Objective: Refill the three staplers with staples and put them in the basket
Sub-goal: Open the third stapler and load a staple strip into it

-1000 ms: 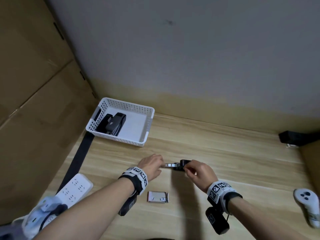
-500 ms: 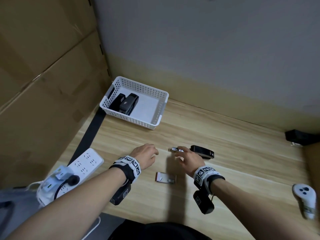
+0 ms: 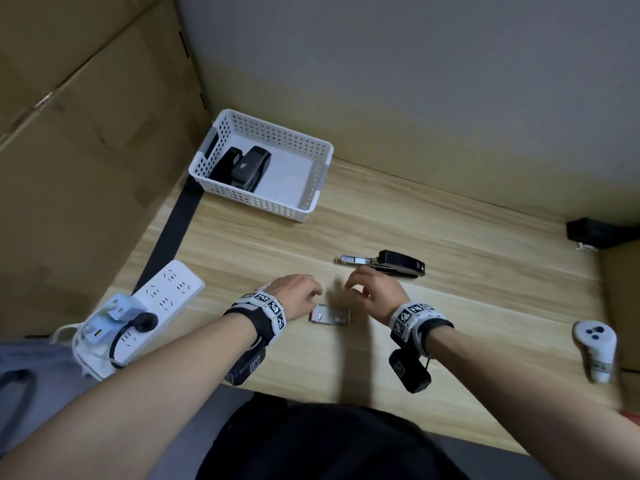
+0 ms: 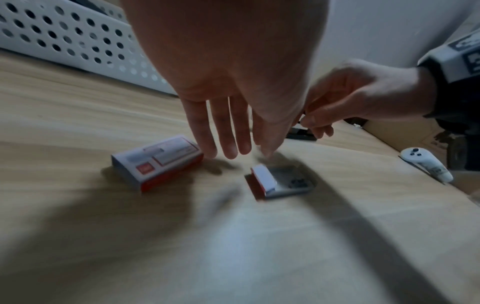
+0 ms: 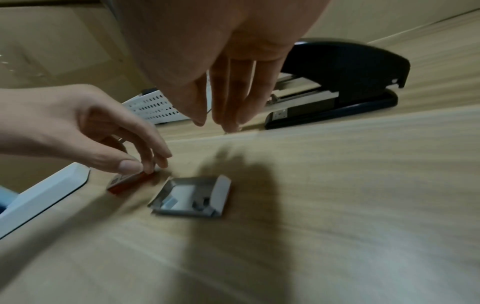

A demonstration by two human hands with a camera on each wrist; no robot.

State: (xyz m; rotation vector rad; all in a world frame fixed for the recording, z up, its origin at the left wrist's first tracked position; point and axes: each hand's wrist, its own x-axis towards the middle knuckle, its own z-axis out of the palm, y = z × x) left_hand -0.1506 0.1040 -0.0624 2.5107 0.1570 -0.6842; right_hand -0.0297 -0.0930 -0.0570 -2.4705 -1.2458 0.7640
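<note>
The staple box sleeve (image 4: pixel 158 162) is hidden under the left hand (image 3: pixel 298 299) in the head view and shows only from the wrists; the left fingertips (image 5: pixel 130 165) touch its near end, though blur hides whether they pinch it; the fingers look straight, so the grip reads as open. The right hand (image 3: pixel 375 295) hovers over the bench (image 3: pixel 450 306) with fingers loosely drooping, its grip open and holding nothing. Whether staples lie in the open inner tray (image 5: pixel 191 197) between the hands is hard to make out; something small and grey sits in it. The white basket (image 3: pixel 313 188) at the far left of the bench holds two dark staplers (image 3: pixel 247 168) side by side against its left wall; the third stapler (image 3: pixel 398 264) lies on the bench beyond the right hand, its metal magazine (image 3: pixel 355 260) pulled out to the left. Compared with a second ago, both hands have let go of that stapler and drawn back toward the tray.
</note>
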